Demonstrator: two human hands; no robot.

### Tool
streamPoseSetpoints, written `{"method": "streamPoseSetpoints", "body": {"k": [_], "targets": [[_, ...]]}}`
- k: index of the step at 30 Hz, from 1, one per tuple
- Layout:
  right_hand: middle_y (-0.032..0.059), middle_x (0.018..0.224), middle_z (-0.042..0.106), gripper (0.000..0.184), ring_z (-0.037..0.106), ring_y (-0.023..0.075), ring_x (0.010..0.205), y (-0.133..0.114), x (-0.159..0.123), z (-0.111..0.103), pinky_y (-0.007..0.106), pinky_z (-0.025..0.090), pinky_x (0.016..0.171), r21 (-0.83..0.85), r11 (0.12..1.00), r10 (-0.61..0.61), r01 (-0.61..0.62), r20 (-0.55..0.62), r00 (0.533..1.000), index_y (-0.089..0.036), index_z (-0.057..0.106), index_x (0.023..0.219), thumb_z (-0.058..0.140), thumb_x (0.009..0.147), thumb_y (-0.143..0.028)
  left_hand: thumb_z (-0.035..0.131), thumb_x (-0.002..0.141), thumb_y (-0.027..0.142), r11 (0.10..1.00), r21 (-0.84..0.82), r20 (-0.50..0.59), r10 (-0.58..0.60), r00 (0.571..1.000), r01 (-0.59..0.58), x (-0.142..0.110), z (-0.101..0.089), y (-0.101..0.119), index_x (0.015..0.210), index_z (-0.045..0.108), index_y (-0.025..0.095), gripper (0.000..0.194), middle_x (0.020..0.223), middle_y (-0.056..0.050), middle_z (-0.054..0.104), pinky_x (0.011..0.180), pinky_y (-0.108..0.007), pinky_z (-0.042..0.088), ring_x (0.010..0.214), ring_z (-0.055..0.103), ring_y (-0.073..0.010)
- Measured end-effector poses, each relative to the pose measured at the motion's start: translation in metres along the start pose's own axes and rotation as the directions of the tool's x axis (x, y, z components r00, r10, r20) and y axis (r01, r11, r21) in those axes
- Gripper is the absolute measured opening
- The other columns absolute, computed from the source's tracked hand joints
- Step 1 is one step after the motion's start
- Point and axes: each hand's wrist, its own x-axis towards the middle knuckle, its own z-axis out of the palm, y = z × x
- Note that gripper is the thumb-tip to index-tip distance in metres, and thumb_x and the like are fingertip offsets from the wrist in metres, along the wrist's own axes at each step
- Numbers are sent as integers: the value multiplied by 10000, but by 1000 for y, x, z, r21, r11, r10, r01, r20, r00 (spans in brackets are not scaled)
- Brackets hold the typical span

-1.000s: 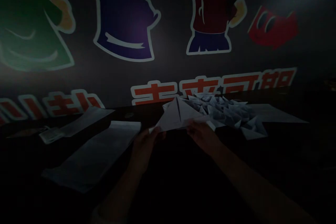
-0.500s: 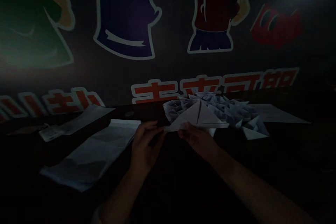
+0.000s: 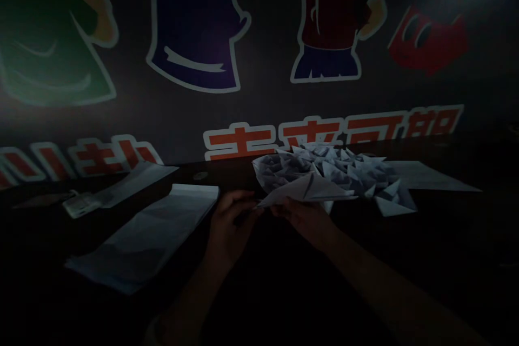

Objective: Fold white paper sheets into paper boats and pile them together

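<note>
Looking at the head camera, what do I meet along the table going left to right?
Small white packet → wide paper sheet → left hand → right hand → flat paper sheet at the far right

Paper pile [image 3: 328, 173] on table [image 3: 227, 172], flat sheets [image 3: 141, 238] left
</note>
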Motion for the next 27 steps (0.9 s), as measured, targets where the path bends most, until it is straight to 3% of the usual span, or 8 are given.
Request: {"method": "streamPoseSetpoints", "body": {"k": [10, 15, 21, 27], "targets": [[16, 855, 715, 184, 670, 163, 771, -2, -3, 3, 330, 570, 726, -28, 999, 44, -42, 42, 998, -203, 704, 863, 740, 768, -357, 568, 877, 201, 992, 118, 92, -63, 994, 52, 0, -2, 2, 802, 687, 235, 145, 1058, -48, 623, 906, -421, 454, 1043, 517, -234], [1, 866, 716, 183, 671, 165, 761, -4, -3, 4, 332, 580, 695, 7, 1000, 15, -15, 4, 1000, -217, 694, 875, 766, 743, -322, 598, 868, 238, 971, 221, -19, -86, 996, 88, 0, -2, 3, 849, 675, 235, 79, 1253, -60, 501, 940, -456, 423, 1092, 452, -249], [-1, 829, 723, 134, 672, 161, 730, -5, -4, 3, 323, 576, 685, 17, 1000, -8, 8, 12, 1000, -213, 689, 851, 744, 767, -302, 630, 847, 232, 984, 179, 49, -30, 998, 20, 0, -1, -3, 819, 685, 256, 66, 1140, -41, 594, 896, -446, 449, 1060, 484, -250], [20, 868, 734, 225, 699, 181, 728, -4, -3, 7, 356, 581, 705, 58, 996, 68, -67, -12, 998, -198, 682, 898, 770, 734, -325, 668, 822, 270, 970, 239, -80, 53, 995, -33, 2, -5, -3, 784, 720, 271, 64, 969, -38, 640, 809, -436, 475, 971, 524, -246]]}}
